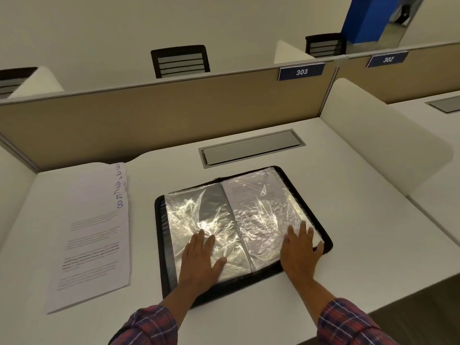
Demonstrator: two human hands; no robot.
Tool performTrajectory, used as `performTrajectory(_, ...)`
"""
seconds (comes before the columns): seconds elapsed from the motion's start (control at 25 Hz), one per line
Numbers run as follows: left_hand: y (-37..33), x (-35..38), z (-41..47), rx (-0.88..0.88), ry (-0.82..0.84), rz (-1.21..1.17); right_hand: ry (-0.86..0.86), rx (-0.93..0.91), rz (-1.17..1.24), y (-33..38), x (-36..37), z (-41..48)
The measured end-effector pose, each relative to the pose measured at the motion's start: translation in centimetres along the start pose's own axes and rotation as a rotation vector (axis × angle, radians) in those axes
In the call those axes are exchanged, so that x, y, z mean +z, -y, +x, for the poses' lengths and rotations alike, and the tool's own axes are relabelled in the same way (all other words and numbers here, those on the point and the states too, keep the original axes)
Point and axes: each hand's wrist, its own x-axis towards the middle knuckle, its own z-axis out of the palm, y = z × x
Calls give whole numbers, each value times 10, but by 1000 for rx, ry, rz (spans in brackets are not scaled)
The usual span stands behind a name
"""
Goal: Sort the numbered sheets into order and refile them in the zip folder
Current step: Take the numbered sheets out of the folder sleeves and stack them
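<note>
Zip folder [234, 286] lies open mid-desk, right in front of you, clear plastic sleeves spread like a book. Lots of glare and crinkle on the plastic.

Left hand [201, 255]: flat, fingers straight and a little spread, palm down on the left sleeve [199, 210]. It holds nothing and only presses the page flat. That sleeve looks empty, grey backing showing through.

Right hand [301, 247]: also flat and open, lying on the right sleeve [261, 202] close to its outer lower corner. Whether your fingertips catch the page edge, I cannot tell.

The right sleeve carries a printed sheet [251, 192] with a blue handwritten mark at its top corner, which reads like a 3.

The stack of sheets [92, 232] sits on the desk [348, 220] well to the left of the folder, apart from both hands. It is fanned so that blue numbers [119, 188] run down the far right edge. An 8 is nearest you; the rest are hard to read.

Step in hand, as I judge it: refiling is under way, with one page filed and most sheets outside the folder.

Next move calls for:
- turning one sleeve only; the plastic clings, so separate the edge first
- keeping the left hand down as an anchor
- checking the number before a sheet goes in
</note>
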Motion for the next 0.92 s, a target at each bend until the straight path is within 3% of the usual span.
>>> performTrajectory(0.12, -3, -4, 4, -18, -41, -78, -61, -35, 190, 26, -11, -8)
performTrajectory(0.28, -28, -34, 19, -116, -73, -236, -181, -213, 362, 64, -17, -34)
performTrajectory(0.48, -59, -79, 34, -217, -43, -870, -190, -481, 414, 101, -12, -68)
performTrajectory(0.6, -57, -94, 41, -343, -80, -1021, -97, -587, 381, 115, -12, -87)
performTrajectory(0.72, -34, -93, 43, -494, -99, -1132, 108, -617, 400, 121, -14, -102)
performTrajectory(0.8, -13, -88, 41, -571, -110, -1138, 206, -635, 431, 117, -18, -106)
performTrajectory(0.92, 11, -85, 34, -640, -147, -1067, 204, -609, 434, 105, -22, -100)
